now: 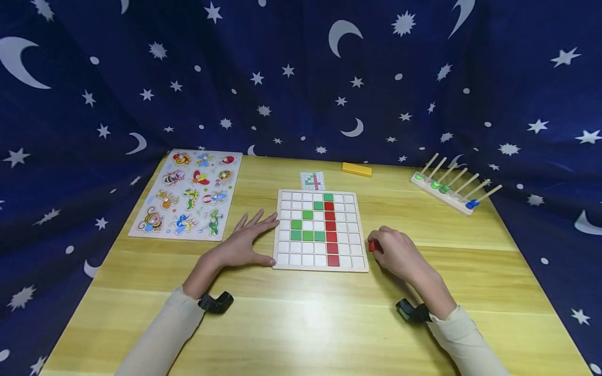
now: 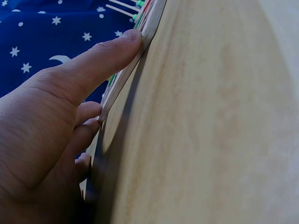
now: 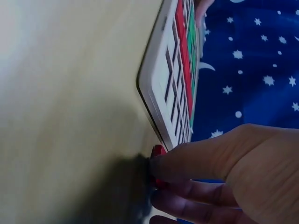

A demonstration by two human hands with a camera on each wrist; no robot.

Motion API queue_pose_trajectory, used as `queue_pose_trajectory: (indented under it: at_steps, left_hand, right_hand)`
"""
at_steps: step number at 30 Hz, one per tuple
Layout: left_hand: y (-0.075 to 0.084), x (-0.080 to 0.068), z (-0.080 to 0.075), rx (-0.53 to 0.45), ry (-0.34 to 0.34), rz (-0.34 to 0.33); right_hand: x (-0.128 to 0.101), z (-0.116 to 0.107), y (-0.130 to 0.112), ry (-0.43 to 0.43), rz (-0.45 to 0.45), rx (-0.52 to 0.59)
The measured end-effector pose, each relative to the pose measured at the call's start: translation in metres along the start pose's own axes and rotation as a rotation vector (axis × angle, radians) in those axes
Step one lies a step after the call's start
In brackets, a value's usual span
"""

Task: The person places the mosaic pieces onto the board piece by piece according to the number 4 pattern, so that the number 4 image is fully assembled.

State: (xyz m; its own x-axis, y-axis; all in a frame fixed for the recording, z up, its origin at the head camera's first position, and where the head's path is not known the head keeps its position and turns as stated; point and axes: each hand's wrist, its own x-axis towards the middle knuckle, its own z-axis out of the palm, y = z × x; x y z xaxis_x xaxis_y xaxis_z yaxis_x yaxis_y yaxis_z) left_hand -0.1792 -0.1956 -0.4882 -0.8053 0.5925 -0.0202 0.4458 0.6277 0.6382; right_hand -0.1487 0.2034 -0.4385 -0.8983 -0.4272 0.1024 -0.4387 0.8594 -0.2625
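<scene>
A square wooden board (image 1: 320,269) lies mid-table, its grid holding white, green and red tiles that form a figure 4. Red tiles (image 1: 331,226) run down one column, and green tiles (image 1: 308,214) step diagonally and along a row. My left hand (image 1: 237,248) spreads along the board's left side, with the thumb at the near corner and fingertips at the edge. Beyond the right edge, my right hand (image 1: 400,253) pinches a small red tile (image 3: 159,150) between thumb and fingers, close over the table. The fingers hide most of that tile.
Behind the board lies a small pattern card (image 1: 312,180) with a similar figure. A yellow block (image 1: 356,169) is near the back edge. Left stands an insect puzzle board (image 1: 178,238); right, a wooden peg stand (image 1: 444,197) with beads. A starry blue curtain (image 1: 301,52) surrounds the table.
</scene>
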Motion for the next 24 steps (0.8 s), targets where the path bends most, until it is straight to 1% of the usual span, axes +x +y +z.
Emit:
queue_pose_trajectory:
  at_steps: [2,5,11,15,20,24]
  left_hand:
    - [0.000,0.001,0.000,-0.001,-0.004,0.000]
    - [0.001,0.001,-0.001,-0.004,-0.001,0.003]
    - [0.001,0.000,-0.001,-0.002,-0.002,-0.009]
    - [0.000,-0.002,-0.002,0.001,-0.002,-0.016]
    - [0.000,-0.001,-0.001,0.001,0.000,-0.008]
    - [0.000,0.000,0.000,0.002,-0.001,0.000]
  right_hand:
    - [0.001,-0.002,0.001,0.012,0.010,-0.005]
    - [0.004,-0.005,-0.002,0.032,0.001,0.002]
    - [0.017,-0.003,-0.020,0.054,-0.070,0.040]
    - [0.027,0.001,-0.029,0.033,-0.104,0.062]
    - [0.036,0.003,-0.035,-0.011,-0.100,0.083]
    - [0.039,0.006,-0.035,-0.021,-0.101,0.082]
